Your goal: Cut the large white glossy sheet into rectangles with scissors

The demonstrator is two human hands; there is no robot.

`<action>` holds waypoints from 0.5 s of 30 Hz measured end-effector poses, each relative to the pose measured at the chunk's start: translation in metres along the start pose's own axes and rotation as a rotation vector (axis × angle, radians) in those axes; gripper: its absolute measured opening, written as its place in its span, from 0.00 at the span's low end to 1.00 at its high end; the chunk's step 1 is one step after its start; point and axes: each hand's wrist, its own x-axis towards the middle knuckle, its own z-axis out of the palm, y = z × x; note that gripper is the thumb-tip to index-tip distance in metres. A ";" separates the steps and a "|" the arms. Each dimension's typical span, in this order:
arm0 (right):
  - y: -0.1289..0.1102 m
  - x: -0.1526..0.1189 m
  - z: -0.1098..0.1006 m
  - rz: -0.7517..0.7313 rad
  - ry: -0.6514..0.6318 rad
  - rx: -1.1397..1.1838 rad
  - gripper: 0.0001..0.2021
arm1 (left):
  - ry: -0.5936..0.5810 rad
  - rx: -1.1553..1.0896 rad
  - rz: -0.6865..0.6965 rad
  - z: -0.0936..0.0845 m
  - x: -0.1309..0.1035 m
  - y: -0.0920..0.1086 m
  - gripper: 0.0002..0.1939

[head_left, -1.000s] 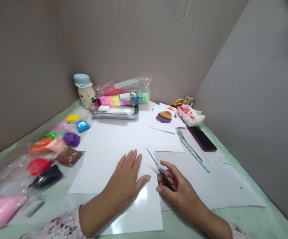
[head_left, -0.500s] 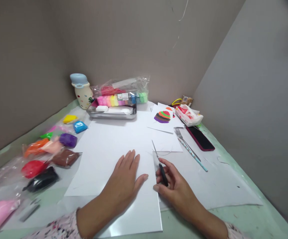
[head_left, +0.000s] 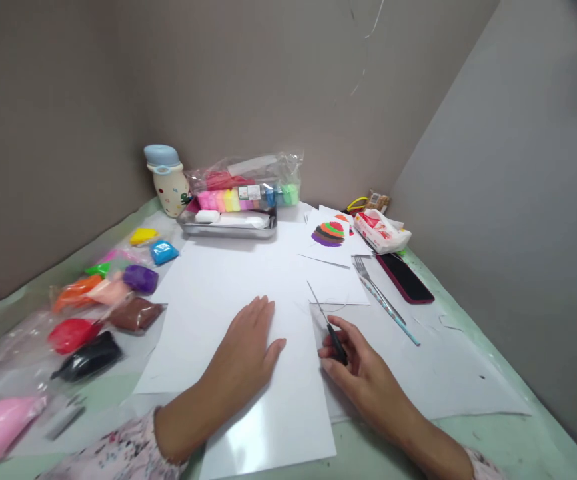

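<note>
My left hand [head_left: 243, 350] lies palm down on a large white sheet [head_left: 283, 400], fingers stretched forward and close together, the thumb apart. Just right of the sheet's edge, my right hand [head_left: 361, 367] holds the black handle of a thin pointed metal tool [head_left: 336, 341] between curled fingers and thumb. The tool's tip points forward and a little left, over the papers. A thin, hair-like strand [head_left: 337, 309] shows on the paper near the tool's shaft.
Bagged clay, including brown [head_left: 136, 315] and black [head_left: 91, 357], lines the left side. Behind are a bottle [head_left: 168, 180], a metal tray [head_left: 228, 231] and a striped coloured piece [head_left: 328, 234]. A fork [head_left: 363, 268], phone [head_left: 405, 279] and tissue pack [head_left: 382, 231] lie right.
The large white sheet has turned slightly, its near end swinging right. My left hand has shifted a little left on it. My right hand, with the tool, has moved slightly right.
</note>
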 end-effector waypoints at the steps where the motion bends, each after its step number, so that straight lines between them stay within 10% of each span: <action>1: 0.000 -0.002 0.002 0.009 -0.009 0.028 0.29 | -0.006 0.012 0.006 0.001 0.000 0.000 0.29; 15: -0.008 -0.011 0.022 0.077 0.025 0.337 0.36 | -0.012 0.032 0.000 0.003 -0.001 0.003 0.29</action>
